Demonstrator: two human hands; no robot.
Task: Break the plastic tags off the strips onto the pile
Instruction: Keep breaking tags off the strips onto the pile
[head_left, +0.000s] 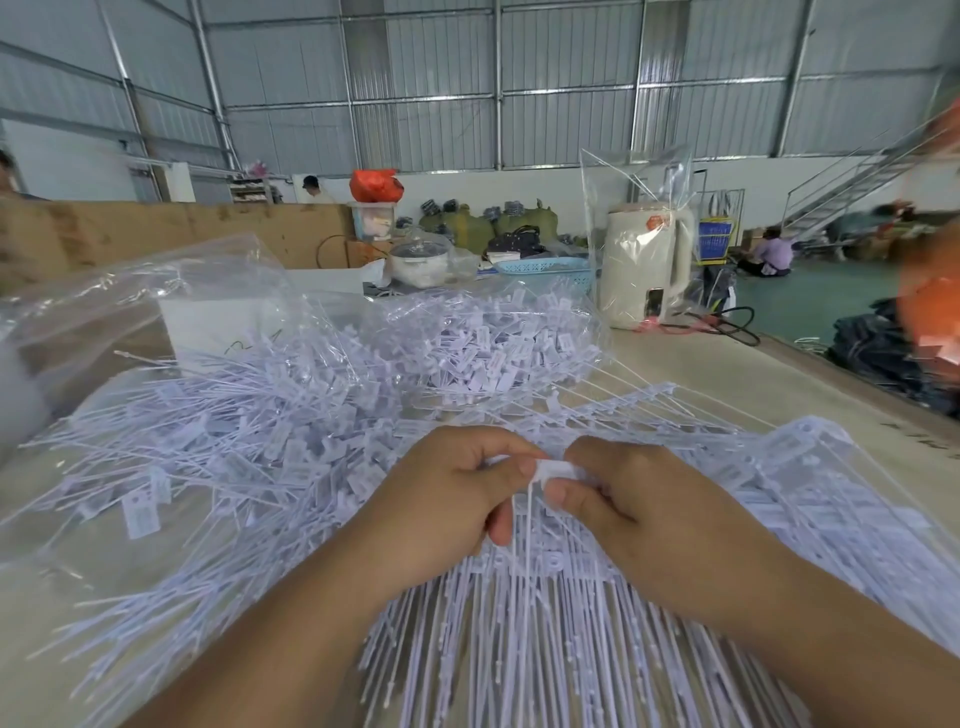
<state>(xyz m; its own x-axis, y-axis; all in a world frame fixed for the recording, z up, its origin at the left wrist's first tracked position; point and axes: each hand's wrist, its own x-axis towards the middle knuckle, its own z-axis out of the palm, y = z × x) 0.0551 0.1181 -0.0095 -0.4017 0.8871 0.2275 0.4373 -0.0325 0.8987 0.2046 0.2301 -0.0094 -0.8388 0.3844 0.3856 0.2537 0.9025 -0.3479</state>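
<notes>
Right now both hands pinch one white tag (558, 470) between them, the left hand (447, 499) at its left end and the right hand (631, 499) at its right, thumbs close so a twist should snap it free. Its thin tail hangs toward the person, long axis running near-to-far. Beneath the hands lies the strip (545, 564), its tails fanned the same way. Beyond and left of the hands spreads the pile (291, 436) on the surface (727, 364); which joint is under strain I cannot quite tell.
</notes>
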